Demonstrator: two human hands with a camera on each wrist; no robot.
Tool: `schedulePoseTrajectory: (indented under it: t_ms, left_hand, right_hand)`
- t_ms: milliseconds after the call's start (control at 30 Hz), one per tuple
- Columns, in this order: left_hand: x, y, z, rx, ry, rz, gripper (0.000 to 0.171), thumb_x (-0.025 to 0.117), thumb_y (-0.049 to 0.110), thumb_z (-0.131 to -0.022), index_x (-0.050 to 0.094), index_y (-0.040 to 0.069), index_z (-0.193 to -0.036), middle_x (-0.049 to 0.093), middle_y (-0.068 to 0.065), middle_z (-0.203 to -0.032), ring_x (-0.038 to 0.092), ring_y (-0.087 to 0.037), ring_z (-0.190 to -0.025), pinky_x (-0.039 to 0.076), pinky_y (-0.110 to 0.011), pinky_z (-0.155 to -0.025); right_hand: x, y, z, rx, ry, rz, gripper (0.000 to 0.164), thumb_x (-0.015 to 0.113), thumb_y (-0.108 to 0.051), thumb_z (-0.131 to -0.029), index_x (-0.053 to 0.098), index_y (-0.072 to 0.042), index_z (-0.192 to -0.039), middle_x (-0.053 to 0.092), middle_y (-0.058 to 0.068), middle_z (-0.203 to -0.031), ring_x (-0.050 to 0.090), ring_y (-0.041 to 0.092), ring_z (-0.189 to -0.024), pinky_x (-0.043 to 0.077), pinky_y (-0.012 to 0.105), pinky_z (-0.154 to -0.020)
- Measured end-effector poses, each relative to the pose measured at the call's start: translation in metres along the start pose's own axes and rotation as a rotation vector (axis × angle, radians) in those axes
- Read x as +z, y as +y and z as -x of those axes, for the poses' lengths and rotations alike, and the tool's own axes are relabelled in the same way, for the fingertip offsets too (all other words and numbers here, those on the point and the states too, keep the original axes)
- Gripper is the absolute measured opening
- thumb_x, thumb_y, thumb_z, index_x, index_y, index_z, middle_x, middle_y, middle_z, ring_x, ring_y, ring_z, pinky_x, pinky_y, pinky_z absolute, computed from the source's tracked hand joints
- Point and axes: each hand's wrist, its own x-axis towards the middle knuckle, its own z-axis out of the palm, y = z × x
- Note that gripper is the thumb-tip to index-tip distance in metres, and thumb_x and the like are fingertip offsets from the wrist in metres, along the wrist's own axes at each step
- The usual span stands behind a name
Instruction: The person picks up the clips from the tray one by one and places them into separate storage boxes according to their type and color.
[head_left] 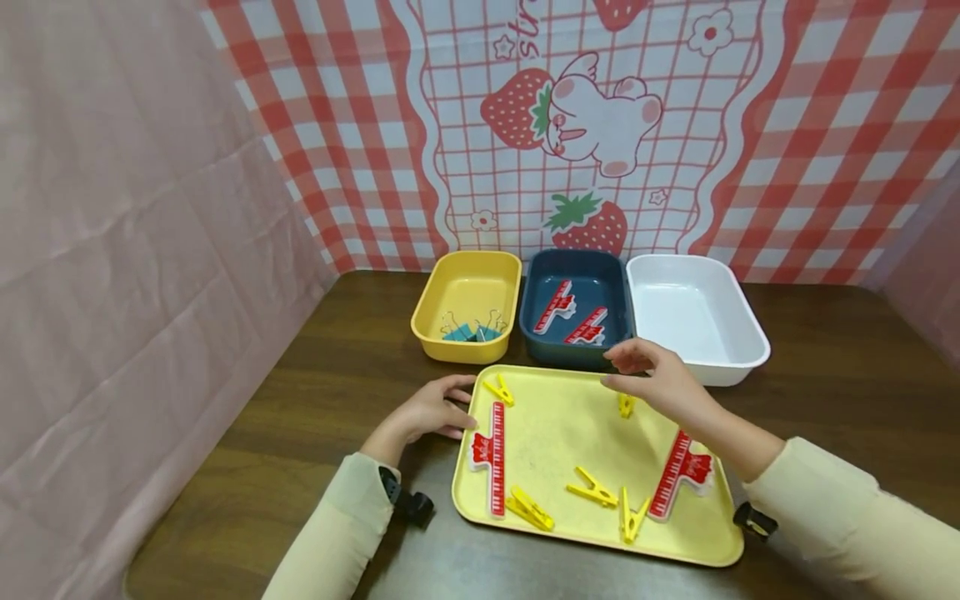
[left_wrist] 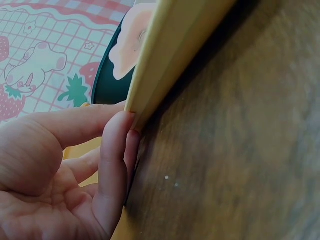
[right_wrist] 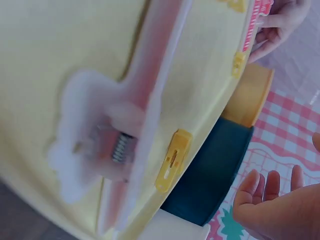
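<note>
So the yellow tray (head_left: 551,429) sits lower centre of the frame on a wooden worktop (head_left: 322,367), long axis running left to right, right end dipping a bit lower. Left hand (head_left: 431,408) has its grip pinched on the tray's left rim.

Going across: upper-left yellow clothespin (head_left: 500,389), legs spread to the upper left. Below it, the left piano-print clip (head_left: 497,458) stands nearly vertical in frame, handle jutting left. Then a yellow clothespin (head_left: 530,508) slanting down to the right, and one (head_left: 592,487) with legs fanned to the upper left. Next one (head_left: 633,517) has its legs up. Another (head_left: 626,406) is partly tucked behind the right hand (head_left: 663,383), whose grip is loosely parted, nothing in it. Right piano-print clip (head_left: 680,477) leans lower left to upper right, wrist blocking its top end.

Behind: yellow bin (head_left: 472,287) with teal binder clips (head_left: 472,333), dark blue bin (head_left: 543,267) with two piano-print clips (head_left: 570,312) slanting up right, white bin (head_left: 686,308). The right hand blocks part of the blue bin's front right corner.
</note>
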Motion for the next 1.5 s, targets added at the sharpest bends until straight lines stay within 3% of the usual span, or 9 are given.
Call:
schedulePoseTrajectory:
  t_ms: [333, 533, 633, 767, 867, 1067, 1233, 1333, 1500]
  left_hand:
    - [0.003, 0.001, -0.001, 0.003, -0.002, -0.007, 0.070, 0.072, -0.002, -0.078, 0.042, 0.010, -0.139, 0.050, -0.015, -0.115, 0.061, -0.022, -0.080, 0.056, -0.032, -0.063]
    - [0.003, 0.001, -0.001, -0.003, -0.007, -0.003, 0.070, 0.072, -0.003, -0.078, 0.041, 0.010, -0.139, 0.050, -0.015, -0.115, 0.061, -0.022, -0.080, 0.056, -0.033, -0.063]
    - [0.003, 0.000, -0.001, 0.000, -0.007, 0.003, 0.070, 0.072, -0.003, -0.078, 0.041, 0.010, -0.139, 0.050, -0.015, -0.115, 0.061, -0.022, -0.079, 0.056, -0.033, -0.063]
    - [0.002, -0.001, -0.001, 0.005, -0.004, 0.008, 0.070, 0.072, -0.003, -0.078, 0.041, 0.010, -0.139, 0.050, -0.015, -0.115, 0.061, -0.022, -0.079, 0.056, -0.033, -0.062]
    - [0.001, -0.001, 0.000, 0.004, 0.001, 0.008, 0.069, 0.072, -0.003, -0.078, 0.042, 0.011, -0.139, 0.050, -0.015, -0.115, 0.061, -0.022, -0.079, 0.056, -0.032, -0.062]
    - [0.000, -0.001, -0.001, -0.003, 0.008, 0.001, 0.069, 0.072, -0.002, -0.078, 0.042, 0.011, -0.139, 0.050, -0.015, -0.116, 0.060, -0.022, -0.080, 0.056, -0.032, -0.063]
    - [0.000, 0.000, -0.002, -0.008, 0.011, -0.002, 0.069, 0.072, -0.002, -0.078, 0.042, 0.011, -0.139, 0.050, -0.015, -0.116, 0.061, -0.022, -0.080, 0.056, -0.032, -0.063]
    - [0.000, -0.001, -0.002, -0.010, 0.008, 0.002, 0.069, 0.072, -0.003, -0.078, 0.042, 0.012, -0.139, 0.050, -0.015, -0.115, 0.061, -0.022, -0.080, 0.056, -0.032, -0.063]
    - [0.000, -0.002, -0.003, -0.010, 0.006, 0.005, 0.069, 0.072, -0.002, -0.078, 0.042, 0.011, -0.139, 0.050, -0.015, -0.115, 0.061, -0.022, -0.080, 0.056, -0.032, -0.063]
  right_hand:
    - [-0.021, 0.012, 0.040, 0.030, 0.021, 0.016, 0.044, 0.069, -0.026, -0.085, 0.055, 0.000, -0.117, 0.055, 0.021, -0.115, 0.052, 0.032, -0.104, 0.052, 0.025, -0.073]
    - [-0.025, 0.025, 0.056, -0.029, 0.032, 0.025, 0.042, 0.072, -0.018, -0.083, 0.056, 0.003, -0.115, 0.057, 0.020, -0.110, 0.057, 0.017, -0.093, 0.052, 0.022, -0.071]
    - [-0.027, 0.033, 0.062, -0.086, -0.007, 0.016, 0.041, 0.073, -0.012, -0.081, 0.056, 0.004, -0.114, 0.058, 0.019, -0.108, 0.057, 0.009, -0.091, 0.052, 0.022, -0.071]
    - [-0.031, 0.044, 0.067, -0.162, -0.108, 0.035, 0.043, 0.075, -0.007, -0.077, 0.056, 0.004, -0.114, 0.059, 0.018, -0.107, 0.059, 0.012, -0.090, 0.053, 0.025, -0.070]
    - [-0.034, 0.051, 0.068, -0.219, -0.145, 0.140, 0.046, 0.078, -0.012, -0.074, 0.058, -0.001, -0.114, 0.061, 0.012, -0.105, 0.059, 0.013, -0.088, 0.053, 0.028, -0.073]
    - [-0.038, 0.064, 0.064, -0.282, -0.134, 0.344, 0.053, 0.084, -0.029, -0.067, 0.062, -0.014, -0.112, 0.059, 0.000, -0.107, 0.050, 0.013, -0.093, 0.046, 0.028, -0.080]
    - [-0.040, 0.072, 0.061, -0.333, -0.258, 0.398, 0.059, 0.084, -0.036, -0.065, 0.062, -0.020, -0.117, 0.053, 0.002, -0.118, 0.044, 0.020, -0.106, 0.046, 0.033, -0.083]
    - [-0.038, 0.076, 0.059, -0.421, -0.312, 0.461, 0.055, 0.085, -0.033, -0.064, 0.063, -0.024, -0.114, 0.053, 0.003, -0.119, 0.043, 0.023, -0.109, 0.046, 0.041, -0.082]
    - [-0.032, 0.080, 0.053, -0.603, -0.245, 0.573, 0.040, 0.086, -0.027, -0.061, 0.067, -0.030, -0.096, 0.056, -0.004, -0.106, 0.050, 0.016, -0.096, 0.040, 0.040, -0.074]
